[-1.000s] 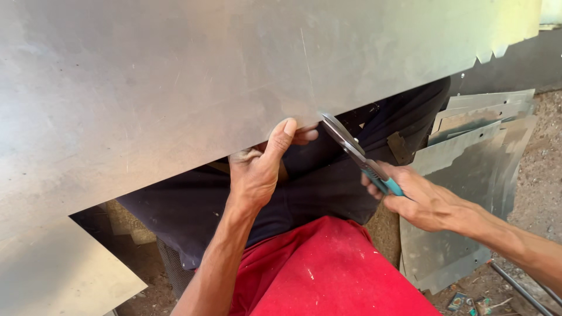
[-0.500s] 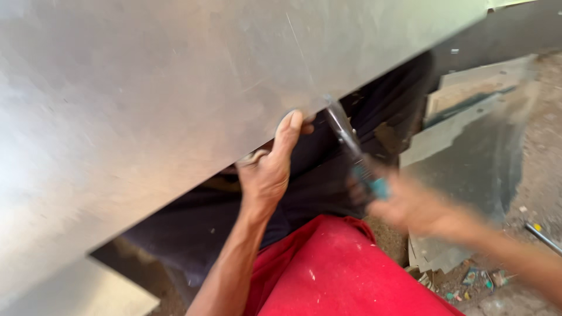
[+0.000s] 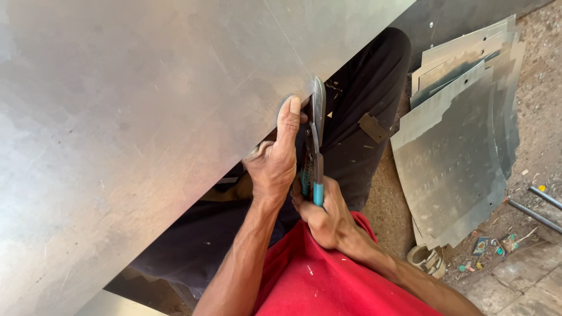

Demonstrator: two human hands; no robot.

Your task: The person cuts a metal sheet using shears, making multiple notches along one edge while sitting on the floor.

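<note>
With my left hand point(image 3: 274, 161) pinching the metal sheet's point(image 3: 146, 117) edge over my lap, I'd keep my right hand point(image 3: 328, 213), fingers wrapped around the tin snips point(image 3: 317, 137), cutting along the scribed line.

Metal offcuts point(image 3: 462, 158) on dirt floor point(image 3: 538, 88)

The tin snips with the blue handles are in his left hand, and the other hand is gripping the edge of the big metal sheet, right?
Not quite: the head view shows the tin snips in the right hand, not the left. The left hand is the one gripping the edge of the big metal sheet, its thumb pressed against the sheet beside the blades.
</note>
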